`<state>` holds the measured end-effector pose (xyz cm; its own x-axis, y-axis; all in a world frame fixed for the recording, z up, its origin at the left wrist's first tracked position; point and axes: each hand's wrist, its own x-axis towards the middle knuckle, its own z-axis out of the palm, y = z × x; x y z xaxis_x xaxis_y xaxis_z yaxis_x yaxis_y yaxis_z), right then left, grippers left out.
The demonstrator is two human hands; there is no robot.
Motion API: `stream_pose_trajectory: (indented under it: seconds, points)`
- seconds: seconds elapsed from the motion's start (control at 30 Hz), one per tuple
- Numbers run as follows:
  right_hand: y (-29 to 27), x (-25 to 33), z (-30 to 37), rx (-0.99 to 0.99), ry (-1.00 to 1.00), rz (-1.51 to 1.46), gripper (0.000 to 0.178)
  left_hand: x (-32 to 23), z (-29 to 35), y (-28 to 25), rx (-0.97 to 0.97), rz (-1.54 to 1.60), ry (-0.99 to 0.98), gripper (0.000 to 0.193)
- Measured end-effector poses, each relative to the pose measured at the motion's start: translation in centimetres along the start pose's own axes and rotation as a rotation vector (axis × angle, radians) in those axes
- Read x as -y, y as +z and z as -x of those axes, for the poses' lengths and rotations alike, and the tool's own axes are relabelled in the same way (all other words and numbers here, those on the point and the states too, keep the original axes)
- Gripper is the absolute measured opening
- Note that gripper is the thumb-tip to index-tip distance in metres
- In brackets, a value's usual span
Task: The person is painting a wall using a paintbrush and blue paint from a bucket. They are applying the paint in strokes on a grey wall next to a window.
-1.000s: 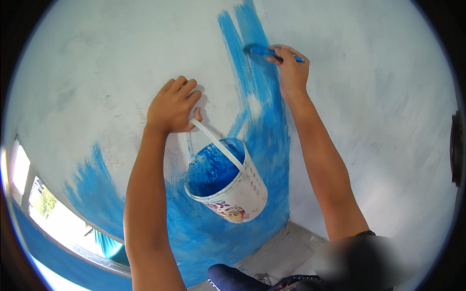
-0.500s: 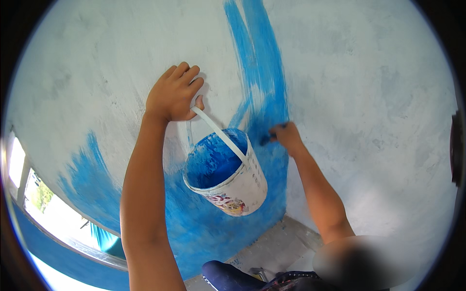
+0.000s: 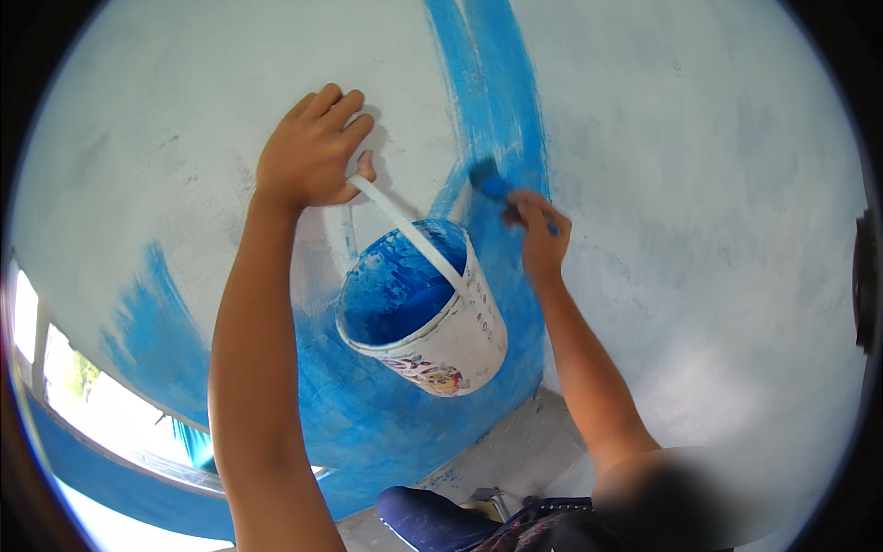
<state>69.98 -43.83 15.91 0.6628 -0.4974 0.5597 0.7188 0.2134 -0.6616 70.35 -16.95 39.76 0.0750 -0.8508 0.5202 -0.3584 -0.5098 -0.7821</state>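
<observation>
The left hand is clenched around the thin white handle of a paint bucket, which hangs tilted; part-full, it probably swings and slops. The right hand grips a light, stiff brush by its handle, bristles on the wall.

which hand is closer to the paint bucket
Left. The left hand grips the bucket's white handle, with the bucket hanging below it. The right hand holds a brush against the wall, just right of the bucket's rim.

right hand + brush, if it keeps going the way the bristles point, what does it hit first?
The right hand aims the paintbrush up and left. The bristles look already on the wall, at the blue painted stripe; contact depth is unclear. Further along that line is only more wall.
</observation>
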Motion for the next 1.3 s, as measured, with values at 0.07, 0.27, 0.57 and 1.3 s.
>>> stream_pose_trajectory:
  seconds: [0.07, 0.27, 0.57, 1.3]
  points:
    - [-2.8, -2.1, 3.0, 0.027, 0.118, 0.097, 0.022, -0.2, -0.3, 0.1, -0.035, 0.038, 0.017, 0.038]
    - [-4.4, -2.3, -0.4, 0.427, 0.627, 0.614, 0.019, 0.4, 0.1, -0.2, 0.0, 0.071, 0.101, 0.03]
    - [10.0, 18.5, -19.3, 0.146, 0.124, 0.089, 0.026, -1.2, -0.2, -7.8, 0.504, 0.017, 0.123, 0.032]
    - [4.9, 5.2, -5.3, 0.358, 0.364, 0.393, 0.022, 0.0, 10.9, -8.9, 0.433, 0.08, -0.05, 0.057]
